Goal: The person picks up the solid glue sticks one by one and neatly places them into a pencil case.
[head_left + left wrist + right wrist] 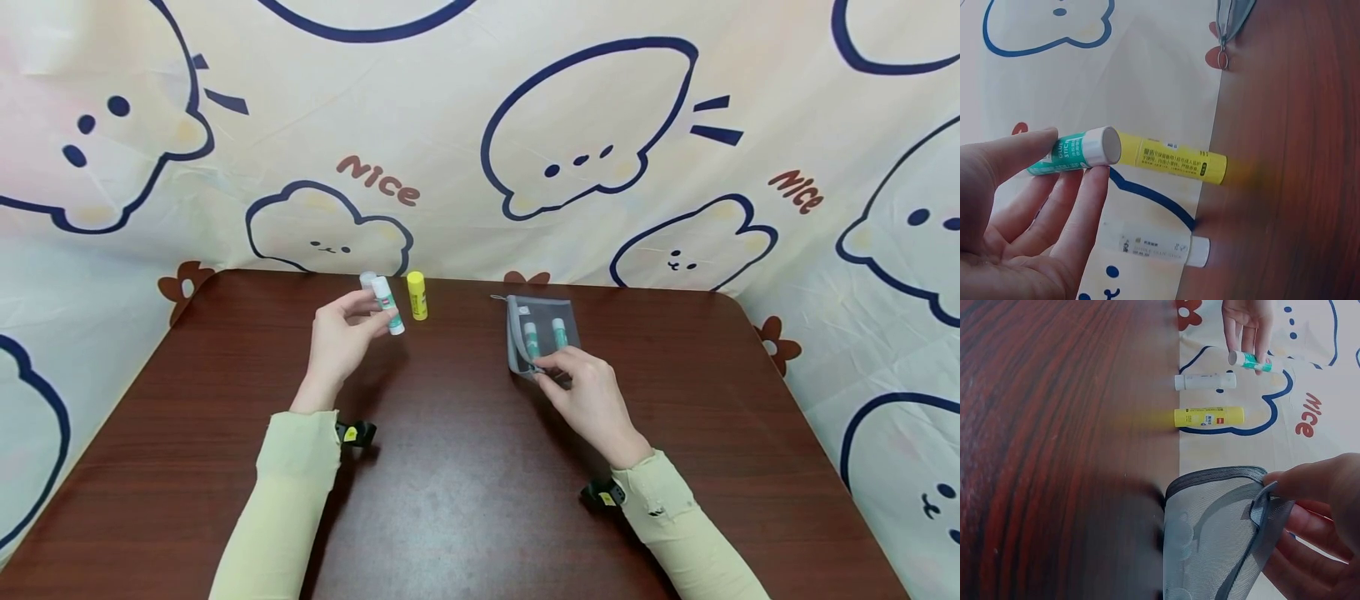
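Observation:
My left hand (337,343) holds a green-and-white glue stick (388,307) between thumb and fingers, raised over the far left of the table. In the left wrist view its white end (1104,145) faces right. With thumb and fingers, my right hand (588,398) pinches the near edge of a grey mesh zip pouch (545,310). Two green-and-white glue sticks, one on the left (531,340) and one on the right (559,333), show through the mesh. The right wrist view has the pouch's grey zip edge (1210,477) standing up at the fingertips.
A yellow glue stick (417,297) stands upright near the table's back edge. Just left of it stands a white glue stick (1160,249), partly hidden in the head view by the held one. A patterned cloth (450,125) hangs behind the dark wooden table (450,467).

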Demonstrator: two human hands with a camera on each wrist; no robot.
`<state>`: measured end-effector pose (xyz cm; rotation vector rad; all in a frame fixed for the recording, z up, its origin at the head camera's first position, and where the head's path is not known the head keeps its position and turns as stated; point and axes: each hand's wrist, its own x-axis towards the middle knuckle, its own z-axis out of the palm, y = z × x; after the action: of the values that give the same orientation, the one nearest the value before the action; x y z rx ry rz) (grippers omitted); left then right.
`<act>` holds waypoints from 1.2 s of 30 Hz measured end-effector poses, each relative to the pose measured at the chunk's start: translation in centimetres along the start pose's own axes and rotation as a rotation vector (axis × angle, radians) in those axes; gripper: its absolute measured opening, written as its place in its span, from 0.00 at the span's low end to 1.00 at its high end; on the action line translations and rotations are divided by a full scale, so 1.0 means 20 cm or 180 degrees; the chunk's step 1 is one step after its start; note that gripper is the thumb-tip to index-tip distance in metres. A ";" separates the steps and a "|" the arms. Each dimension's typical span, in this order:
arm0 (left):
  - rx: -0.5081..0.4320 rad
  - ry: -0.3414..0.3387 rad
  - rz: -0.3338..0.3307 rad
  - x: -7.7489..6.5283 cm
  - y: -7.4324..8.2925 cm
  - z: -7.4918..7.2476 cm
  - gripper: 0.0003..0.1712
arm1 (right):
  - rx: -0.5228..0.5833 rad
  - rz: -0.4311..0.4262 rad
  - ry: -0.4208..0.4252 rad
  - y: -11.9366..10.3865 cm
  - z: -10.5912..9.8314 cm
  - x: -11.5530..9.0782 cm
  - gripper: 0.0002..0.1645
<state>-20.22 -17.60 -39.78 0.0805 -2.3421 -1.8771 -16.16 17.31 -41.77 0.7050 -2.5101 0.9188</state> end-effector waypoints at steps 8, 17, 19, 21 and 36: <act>-0.0104 -0.0078 0.0007 -0.01 0.06 0.03 0.27 | 0.0000 -0.0021 0.0005 0.00 0.00 0.00 0.12; -0.0145 -0.0101 0.0022 0.03 0.00 0.07 0.27 | -0.0016 -0.0018 0.0000 0.01 0.00 0.00 0.12; -0.0120 -0.0103 0.0022 0.04 0.00 0.08 0.26 | -0.0012 -0.0019 0.0003 0.01 0.00 0.00 0.12; -0.0089 -0.0105 0.0023 0.04 0.00 0.09 0.26 | -0.0007 -0.0020 0.0006 0.01 0.00 0.00 0.12; -0.0117 -0.0253 0.0145 0.05 -0.02 0.19 0.24 | 0.0001 -0.0013 -0.0007 0.01 0.00 0.00 0.12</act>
<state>-21.68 -14.21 -40.90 -0.0521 -2.3378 -1.9353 -16.24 17.41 -41.92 0.7116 -2.5096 0.9176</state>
